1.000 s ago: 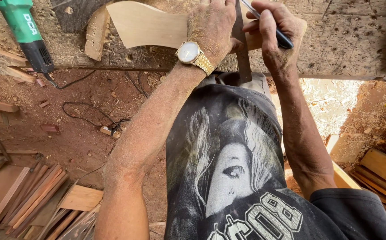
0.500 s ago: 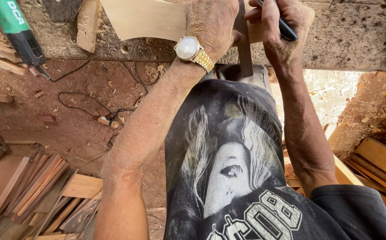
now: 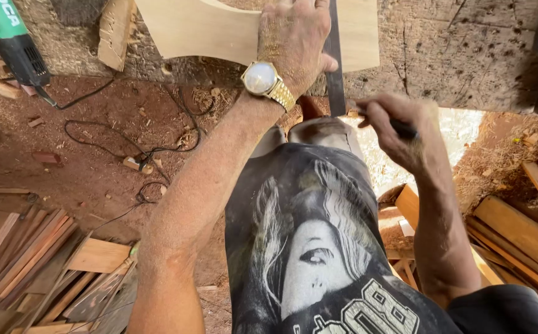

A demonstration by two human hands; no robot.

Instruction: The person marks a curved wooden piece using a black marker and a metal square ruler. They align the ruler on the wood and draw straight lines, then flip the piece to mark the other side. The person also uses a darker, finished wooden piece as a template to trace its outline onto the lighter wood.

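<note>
Along the top of the view runs a rough, pitted workbench (image 3: 454, 55), and on it lies a pale curved wooden board (image 3: 201, 28), flat, with its concave edge facing the person. Below the bench, red dirt floor (image 3: 77, 154) littered with shavings, and stacks of wood offcuts (image 3: 27, 266) at lower left and planks (image 3: 522, 229) at lower right. A green power tool (image 3: 9, 37) rests at the bench's left end, its black cable (image 3: 126, 142) trailing over the floor. A dark metal straightedge (image 3: 334, 62) crosses the board's right part and overhangs the bench's near edge. The left hand (image 3: 293, 37), a gold wristwatch (image 3: 266, 80) on its wrist, presses palm down on the board, thumb against the straightedge, fingers spread rather than curled round anything. The right hand (image 3: 399, 127) sits just off the bench edge, near the straightedge's lower end, fingers closed round a dark pen (image 3: 402, 127), only a short stretch of it showing
</note>
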